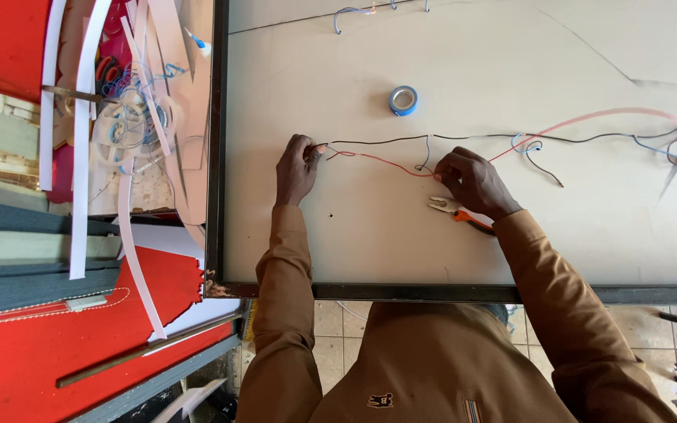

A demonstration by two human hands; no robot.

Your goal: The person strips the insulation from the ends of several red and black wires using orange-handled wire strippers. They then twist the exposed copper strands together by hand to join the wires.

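A pale surface (464, 251) with a dark frame fills the middle. Beige floor tiles (338, 321) show near; red sheets (33, 352) and white strips (84, 157) lie left.

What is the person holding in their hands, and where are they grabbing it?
Both hands pinch thin wires lying on the pale board. The left hand grips the wire ends; the right hand pinches the red wire farther along. The pliers lie unheld.

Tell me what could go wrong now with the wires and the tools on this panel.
The left hand and right hand pinch the red wire between them; a hard pull might snap it. The pliers lie under the right wrist and could be knocked away. The loose black wire may tangle with the red one.
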